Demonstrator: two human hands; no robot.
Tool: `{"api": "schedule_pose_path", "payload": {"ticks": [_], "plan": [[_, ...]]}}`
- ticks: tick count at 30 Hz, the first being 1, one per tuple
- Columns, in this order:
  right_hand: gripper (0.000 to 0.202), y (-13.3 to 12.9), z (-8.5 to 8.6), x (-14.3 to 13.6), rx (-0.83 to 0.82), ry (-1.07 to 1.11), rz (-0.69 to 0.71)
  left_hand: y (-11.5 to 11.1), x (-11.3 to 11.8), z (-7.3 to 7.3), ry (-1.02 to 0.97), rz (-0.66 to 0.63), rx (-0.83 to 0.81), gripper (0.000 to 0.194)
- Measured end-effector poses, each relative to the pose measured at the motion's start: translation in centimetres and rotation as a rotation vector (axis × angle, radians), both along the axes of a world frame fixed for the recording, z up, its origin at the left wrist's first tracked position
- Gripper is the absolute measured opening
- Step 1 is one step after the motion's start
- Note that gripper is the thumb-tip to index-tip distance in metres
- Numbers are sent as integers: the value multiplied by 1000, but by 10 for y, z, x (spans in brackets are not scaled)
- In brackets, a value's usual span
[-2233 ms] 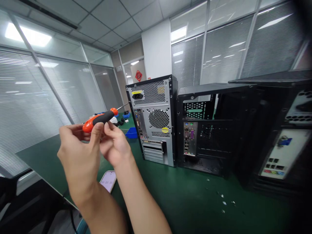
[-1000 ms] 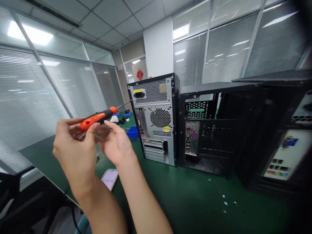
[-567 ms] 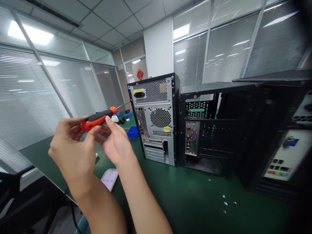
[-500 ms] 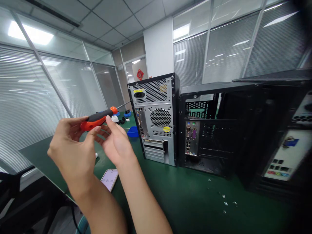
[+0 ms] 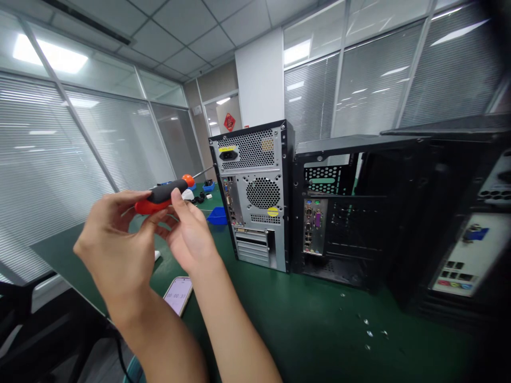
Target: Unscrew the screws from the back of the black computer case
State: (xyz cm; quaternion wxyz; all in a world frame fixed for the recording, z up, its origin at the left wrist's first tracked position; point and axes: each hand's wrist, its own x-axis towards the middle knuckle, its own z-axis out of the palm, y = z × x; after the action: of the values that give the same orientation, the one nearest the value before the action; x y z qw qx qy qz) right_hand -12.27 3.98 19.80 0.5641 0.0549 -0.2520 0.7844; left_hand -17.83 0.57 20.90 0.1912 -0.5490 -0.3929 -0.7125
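Observation:
A red and black screwdriver [image 5: 165, 194] points up and to the right, its shaft reaching the left edge of a computer case [image 5: 249, 197] whose grey rear panel faces me. My left hand [image 5: 120, 229] grips the rear end of the handle. My right hand [image 5: 186, 226] is closed on the handle nearer the orange collar, with its thumb on the side. The screwdriver's tip is too small to make out at the case's edge. Below my hands a phone [image 5: 178, 296] showing a timer lies on the green table [image 5: 279, 324].
A black open case [image 5: 343, 213] stands right of the grey-backed one, with another dark case [image 5: 459, 255] at the far right. Small screws [image 5: 369, 334] lie in front. Behind my hands are a blue tray [image 5: 218, 216] and small parts.
The screwdriver handle has turned slightly, showing less of its red side. Both hands have shifted a little to the left, still on the handle.

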Motion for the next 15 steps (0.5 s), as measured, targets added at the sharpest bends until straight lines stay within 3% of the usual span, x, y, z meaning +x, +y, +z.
{"api": "schedule_pose_path", "payload": {"ticks": [9, 15], "plan": [[12, 1, 2, -1, 24, -35, -41, -6, 0, 0, 84, -102, -25, 29], [22, 2, 0, 2, 59, -17, -66, -8, 0, 0, 120, -94, -35, 27]]}}
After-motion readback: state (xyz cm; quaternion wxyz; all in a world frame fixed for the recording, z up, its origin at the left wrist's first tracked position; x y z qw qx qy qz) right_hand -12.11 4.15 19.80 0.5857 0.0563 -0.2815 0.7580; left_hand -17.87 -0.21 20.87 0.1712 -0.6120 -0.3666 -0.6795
